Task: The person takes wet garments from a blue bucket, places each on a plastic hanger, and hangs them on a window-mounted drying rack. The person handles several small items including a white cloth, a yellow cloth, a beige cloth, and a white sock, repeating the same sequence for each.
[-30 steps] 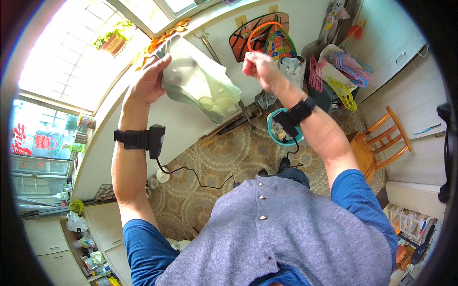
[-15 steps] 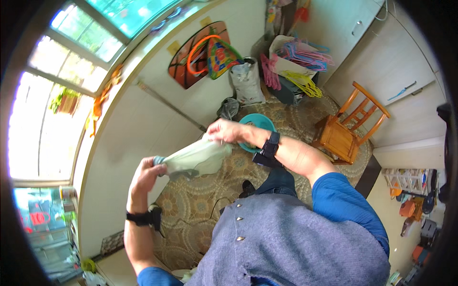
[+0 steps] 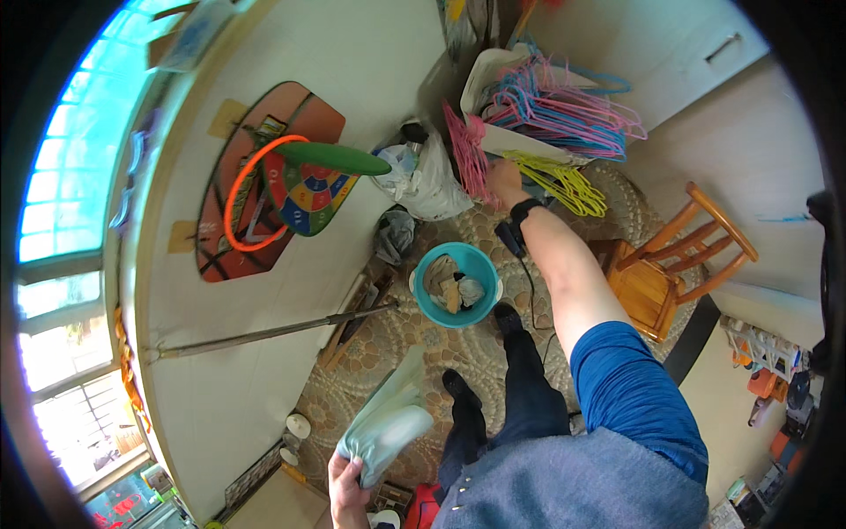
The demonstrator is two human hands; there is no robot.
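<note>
My left hand [image 3: 348, 480] is low in the view, its fingers closed on the edge of a pale green cloth [image 3: 388, 441]. The cloth fans out up and to the right, and its far part looks thin and blurred. My right arm stretches forward, and my right hand [image 3: 505, 183] is at a bunch of pink hangers [image 3: 467, 154]. The back of the hand hides its fingers, so I cannot see whether they grip a hanger. Yellow hangers [image 3: 564, 182] hang just right of that hand. Above them, a white box [image 3: 489, 70] holds many pink and blue hangers [image 3: 551, 101].
A teal basin [image 3: 458, 320] with crumpled cloths stands on the patterned floor. A wooden chair [image 3: 648, 295] is on the right. A pole [image 3: 273, 333] leans by the left wall. White [image 3: 441, 181] and dark [image 3: 394, 236] bags sit below a basketball backboard [image 3: 211, 229] with an orange hoop.
My right hand has let go of the cloth and moved forward to the hangers. My left hand has lowered toward me with the cloth. The view has shifted toward the hangers.
</note>
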